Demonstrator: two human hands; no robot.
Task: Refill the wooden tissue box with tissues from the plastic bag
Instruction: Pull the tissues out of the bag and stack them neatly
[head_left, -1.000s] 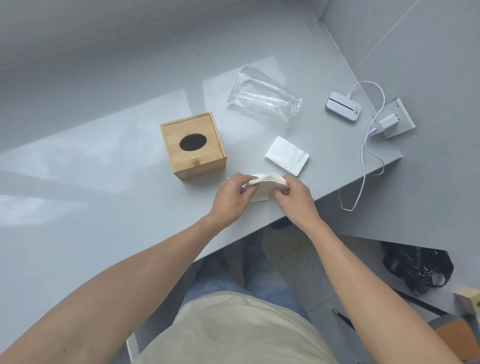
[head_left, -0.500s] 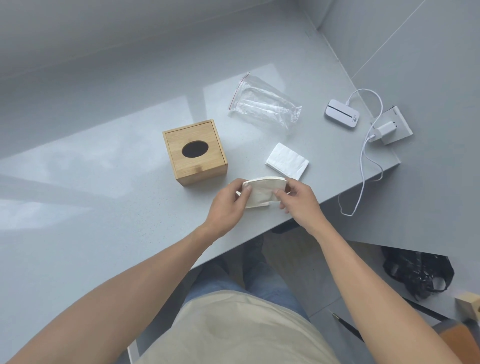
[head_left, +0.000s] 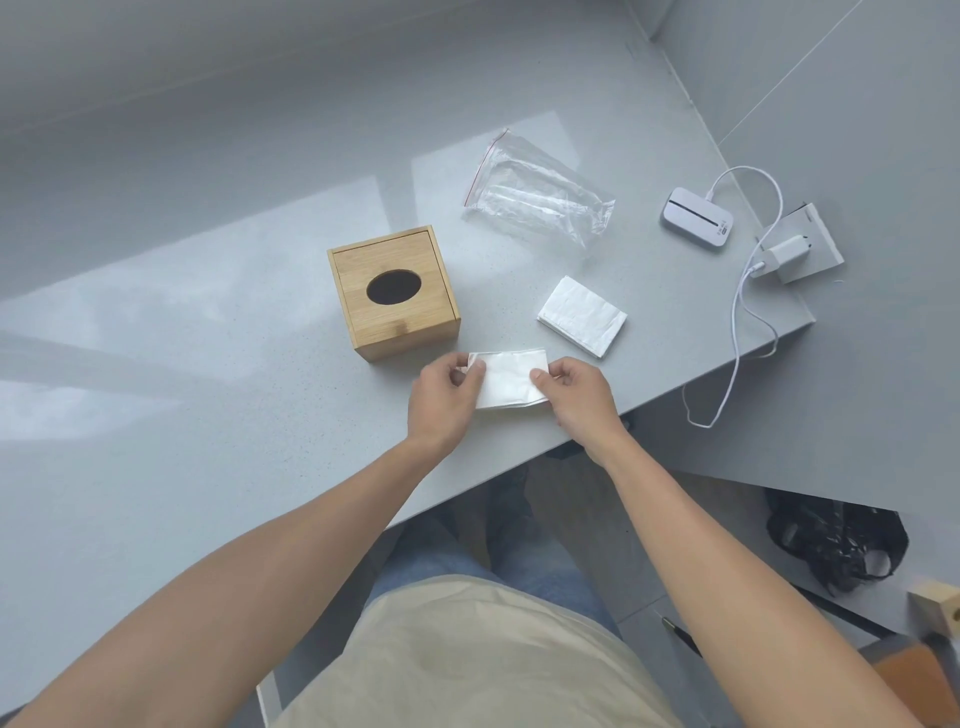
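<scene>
Left hand (head_left: 448, 396) and right hand (head_left: 572, 391) pinch opposite ends of a white folded tissue stack (head_left: 510, 378), just in front of the square wooden tissue box (head_left: 393, 298). The clear plastic zip bag (head_left: 537, 193) looks empty; 1 more white tissue stack (head_left: 582, 315) lies beside the box. Step: preparing the stack. Next likely: feed it into the box.

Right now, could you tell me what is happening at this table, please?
A person is refilling a wooden box with tissues. Both hands hold one small stack of tissues just in front of the box, the left hand at its left end and the right hand at its right. A second stack lies on the table to the right of the box. The plastic bag behind looks empty. Nothing shows through the box's opening yet.
</scene>
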